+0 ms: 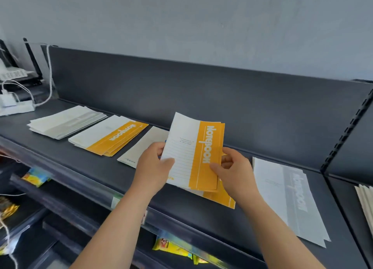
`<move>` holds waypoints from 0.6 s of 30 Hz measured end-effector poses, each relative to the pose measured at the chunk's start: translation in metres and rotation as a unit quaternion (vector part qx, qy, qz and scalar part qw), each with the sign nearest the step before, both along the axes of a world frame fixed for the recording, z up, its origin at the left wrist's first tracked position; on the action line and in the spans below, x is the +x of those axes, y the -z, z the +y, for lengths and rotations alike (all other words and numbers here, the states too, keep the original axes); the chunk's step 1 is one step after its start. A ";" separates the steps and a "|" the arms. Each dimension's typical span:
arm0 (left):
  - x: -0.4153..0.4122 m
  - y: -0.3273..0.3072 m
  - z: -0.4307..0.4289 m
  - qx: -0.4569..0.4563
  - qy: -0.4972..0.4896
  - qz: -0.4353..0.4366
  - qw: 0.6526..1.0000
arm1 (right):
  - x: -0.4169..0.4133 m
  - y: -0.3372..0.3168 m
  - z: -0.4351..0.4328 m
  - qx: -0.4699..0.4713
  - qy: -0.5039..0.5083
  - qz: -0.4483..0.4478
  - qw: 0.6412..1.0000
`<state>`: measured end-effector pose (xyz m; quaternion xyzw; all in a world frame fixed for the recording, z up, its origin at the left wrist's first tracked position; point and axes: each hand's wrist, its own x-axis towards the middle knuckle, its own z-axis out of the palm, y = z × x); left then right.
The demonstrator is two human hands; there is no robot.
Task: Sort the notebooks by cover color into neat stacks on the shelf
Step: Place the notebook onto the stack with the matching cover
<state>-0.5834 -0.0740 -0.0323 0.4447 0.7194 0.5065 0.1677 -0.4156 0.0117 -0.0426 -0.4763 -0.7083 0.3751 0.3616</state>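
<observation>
Dark grey metal shelf (96, 168) runs across the frame below a pale grey wall (181, 16). At the upper left a white power strip (16, 107) sits among white cables. Next comes a fanned stack of pale notebooks (66, 121), then a stack of orange-banded notebooks (113, 136) just beside it. A cream notebook (141, 147) lies flat further right, partly hidden behind the left hand (153, 166).

At centre, 2 hands hold a small bundle of orange notebooks (193, 151) tilted up off the shelf. The left hand grips its white edge – thumb on the lined front, fingers behind. The right hand (234, 172) pinches the orange band, thumb in front and fingers curled at the back. Under the bundle another orange notebook (224, 198) lies on the shelf.

To the right rests a stack of grey-banded notebooks (288, 198), well apart from the orange ones. At the far right edge more pale notebooks (365, 202) show on an adjoining shelf. Bright snack packets (173, 246) sit on the lower shelves along the bottom left.
</observation>
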 end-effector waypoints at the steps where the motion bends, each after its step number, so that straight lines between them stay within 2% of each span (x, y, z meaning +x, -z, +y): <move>1: -0.008 0.001 0.000 0.002 -0.008 -0.004 1.000 | -0.009 0.000 0.001 0.004 -0.006 0.000 1.000; 6: -0.053 0.004 -0.005 0.027 -0.040 -0.044 0.998 | -0.056 -0.009 0.002 0.012 -0.036 -0.010 0.999; 12: -0.129 0.003 -0.007 0.056 -0.044 -0.039 0.997 | -0.141 -0.004 0.001 -0.013 -0.028 0.016 0.999; 18: -0.223 0.003 -0.004 0.019 -0.036 0.037 0.998 | -0.231 -0.004 -0.010 -0.038 0.013 -0.001 0.999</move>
